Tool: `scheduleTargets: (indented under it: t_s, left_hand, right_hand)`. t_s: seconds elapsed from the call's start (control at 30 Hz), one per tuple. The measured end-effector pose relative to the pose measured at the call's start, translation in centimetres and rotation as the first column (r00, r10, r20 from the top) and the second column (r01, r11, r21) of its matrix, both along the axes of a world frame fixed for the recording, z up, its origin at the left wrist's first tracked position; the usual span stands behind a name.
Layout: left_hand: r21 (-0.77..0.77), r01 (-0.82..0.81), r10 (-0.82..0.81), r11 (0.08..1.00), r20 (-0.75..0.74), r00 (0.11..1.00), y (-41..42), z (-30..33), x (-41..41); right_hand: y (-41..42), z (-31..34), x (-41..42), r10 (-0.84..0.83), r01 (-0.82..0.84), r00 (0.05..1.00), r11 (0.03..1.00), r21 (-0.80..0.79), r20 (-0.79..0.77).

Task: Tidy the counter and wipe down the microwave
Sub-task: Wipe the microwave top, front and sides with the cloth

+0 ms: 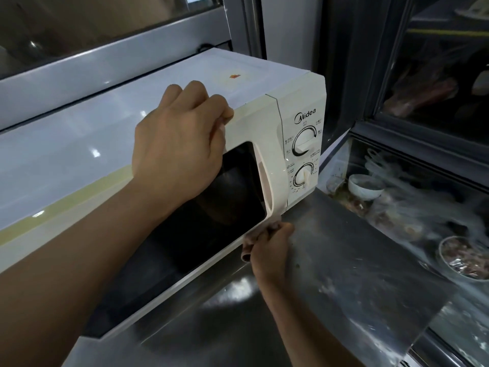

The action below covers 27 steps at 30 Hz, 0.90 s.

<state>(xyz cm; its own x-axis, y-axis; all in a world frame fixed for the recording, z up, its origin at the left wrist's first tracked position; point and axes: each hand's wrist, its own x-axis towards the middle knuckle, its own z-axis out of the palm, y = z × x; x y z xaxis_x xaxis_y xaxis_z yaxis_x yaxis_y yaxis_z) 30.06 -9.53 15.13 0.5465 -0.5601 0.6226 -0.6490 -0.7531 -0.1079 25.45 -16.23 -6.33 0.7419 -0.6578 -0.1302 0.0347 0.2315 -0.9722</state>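
Both hands gripped the microwave [158, 133]: our left hand [180, 144] curled over its top front edge, our right hand [270, 250] pinched its door's lower corner. It lay lengthwise along the counter [344, 274], dials [304, 157] facing us at right.

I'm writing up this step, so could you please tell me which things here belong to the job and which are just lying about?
Job: microwave; steel counter; left hand on its top edge; right hand at the door's lower corner.
Lying about: white bowl; dish of food.

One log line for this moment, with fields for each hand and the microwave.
left hand: grips door top edge | right hand: holds door lower corner | microwave: on steel counter, no cloth visible
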Motion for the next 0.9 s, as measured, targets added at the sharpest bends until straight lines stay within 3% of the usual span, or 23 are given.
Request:
scheduleTargets:
  t_s: [0.27, 0.4, 0.6, 0.9]
  left_hand:
    - [0.037, -0.006, 0.007, 0.999, -0.026, 1.000, 0.0, 0.2, -0.2]
    - [0.050, -0.028, 0.031, 0.998, -0.049, 0.998, -0.2, 0.4, -0.3]
    - [0.068, -0.060, 0.066, 0.996, -0.086, 0.994, -0.5, 0.7, -0.5]
    - [0.054, -0.054, 0.061, 0.997, -0.151, 0.987, -0.6, 1.0, -0.6]
  right_hand:
    - [-8.2, 0.5, 2.6, -0.134, 0.130, 0.986, 0.990, -0.043, -0.104]
    - [-12.3, 1.0, 3.4, -0.121, 0.100, 0.989, 0.968, -0.232, -0.081]
    - [-15.0, 2.1, 2.7, 0.096, -0.097, 0.995, 0.910, -0.402, -0.021]
    - [-17.6, 8.6, 3.0, 0.250, -0.135, 0.961, 0.799, -0.585, 0.120]
